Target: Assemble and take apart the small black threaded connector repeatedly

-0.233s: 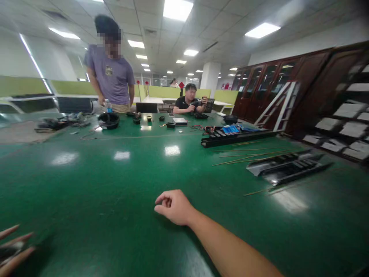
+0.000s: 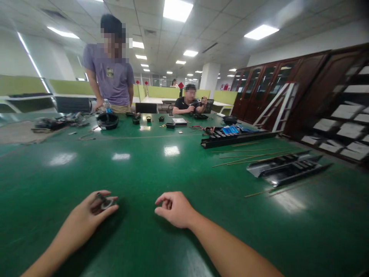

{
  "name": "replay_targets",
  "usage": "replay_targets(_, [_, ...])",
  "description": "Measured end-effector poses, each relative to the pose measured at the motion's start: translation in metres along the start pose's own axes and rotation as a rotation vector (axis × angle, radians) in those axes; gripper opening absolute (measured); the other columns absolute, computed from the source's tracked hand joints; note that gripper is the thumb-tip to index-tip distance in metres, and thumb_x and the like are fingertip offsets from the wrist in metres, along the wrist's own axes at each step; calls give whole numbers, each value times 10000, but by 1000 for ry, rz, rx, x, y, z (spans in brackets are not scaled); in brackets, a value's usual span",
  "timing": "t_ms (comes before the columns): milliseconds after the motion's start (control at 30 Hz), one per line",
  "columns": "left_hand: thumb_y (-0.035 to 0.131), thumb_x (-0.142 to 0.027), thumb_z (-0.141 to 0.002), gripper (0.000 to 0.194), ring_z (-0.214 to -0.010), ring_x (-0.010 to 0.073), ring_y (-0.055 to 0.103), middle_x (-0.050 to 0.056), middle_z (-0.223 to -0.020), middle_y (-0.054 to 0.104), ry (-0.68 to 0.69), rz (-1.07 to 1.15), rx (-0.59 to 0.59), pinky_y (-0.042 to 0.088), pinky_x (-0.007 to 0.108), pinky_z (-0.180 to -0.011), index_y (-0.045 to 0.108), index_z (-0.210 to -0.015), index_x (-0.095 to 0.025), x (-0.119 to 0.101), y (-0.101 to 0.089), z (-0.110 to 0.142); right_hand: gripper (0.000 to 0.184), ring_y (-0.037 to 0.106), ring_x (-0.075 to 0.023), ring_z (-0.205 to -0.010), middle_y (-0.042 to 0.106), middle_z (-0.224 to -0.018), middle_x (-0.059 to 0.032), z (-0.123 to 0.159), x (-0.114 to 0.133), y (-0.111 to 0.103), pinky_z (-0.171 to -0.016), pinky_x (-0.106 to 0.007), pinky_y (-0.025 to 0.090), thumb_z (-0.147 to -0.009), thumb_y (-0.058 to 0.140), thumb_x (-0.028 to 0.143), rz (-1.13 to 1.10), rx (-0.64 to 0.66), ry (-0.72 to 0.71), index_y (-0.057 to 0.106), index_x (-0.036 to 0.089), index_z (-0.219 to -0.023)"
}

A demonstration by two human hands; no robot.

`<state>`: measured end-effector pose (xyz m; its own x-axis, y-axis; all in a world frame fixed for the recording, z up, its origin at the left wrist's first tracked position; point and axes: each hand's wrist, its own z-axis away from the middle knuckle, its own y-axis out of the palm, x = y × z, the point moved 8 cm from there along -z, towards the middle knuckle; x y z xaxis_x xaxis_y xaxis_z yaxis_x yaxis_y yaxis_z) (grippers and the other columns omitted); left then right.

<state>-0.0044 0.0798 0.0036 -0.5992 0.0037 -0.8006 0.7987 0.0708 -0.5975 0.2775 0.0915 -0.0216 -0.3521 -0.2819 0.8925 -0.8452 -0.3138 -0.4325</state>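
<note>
My left hand (image 2: 91, 211) rests on the green table (image 2: 144, 169) with its fingers closed round a small dark metal part (image 2: 103, 201), too small to name. My right hand (image 2: 174, 209) lies a short way to its right, fingers curled in a loose fist with thumb and forefinger pinched; nothing shows between them. Both forearms reach in from the bottom edge.
Black trays (image 2: 285, 168) and thin sticks (image 2: 245, 157) lie at the right. A long black tray with blue parts (image 2: 233, 135) sits farther back. A person in a purple shirt (image 2: 111, 79) stands behind a black bowl (image 2: 107, 120); another person (image 2: 188, 104) sits at the far edge.
My left hand has come in from the lower left corner to the table's middle, and now grips a small part. My right hand has hardly moved.
</note>
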Motion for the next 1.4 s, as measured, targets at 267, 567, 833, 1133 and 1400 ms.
replay_targets(267, [713,-427,-783,382,-1026,236,670,49,-1103,709,244,-4,166,517,388,-972,648,-1098,-222,-59,89,-19,412,522,-99,-563,588,-677,44,1,7,-15,-564,-217,431,-762,642,172,-83,-158,-34,601,194,-1171])
replay_targets(567, [719,-317,-794,278,-888,180,664,1,-984,700,362,-130,138,531,301,-813,628,-1044,-239,-59,85,-8,492,550,-91,-575,638,-815,26,0,7,-5,-579,-226,443,-716,643,120,17,-94,-36,565,223,-1191])
replay_targets(833, [699,-282,-835,260,-931,156,655,6,-1022,682,565,-131,113,520,260,-833,654,-1091,-273,-74,84,1,470,565,-109,-624,645,-837,20,0,8,-6,-623,-245,460,-703,681,142,45,-98,-39,589,224,-1157])
replay_targets(1133, [746,-310,-798,336,-899,155,682,-6,-1006,712,608,-163,57,537,247,-815,630,-1111,-272,-76,85,5,418,583,-125,-659,658,-885,0,3,17,-9,-667,-264,477,-705,707,172,83,-115,-77,623,216,-1112])
replay_targets(1400, [707,-269,-835,235,-872,150,674,24,-968,703,701,-120,107,536,228,-787,648,-1059,-233,-91,89,15,375,607,-155,-771,651,-900,-13,6,28,-8,-722,-267,494,-714,687,131,99,-110,-175,637,222,-1074])
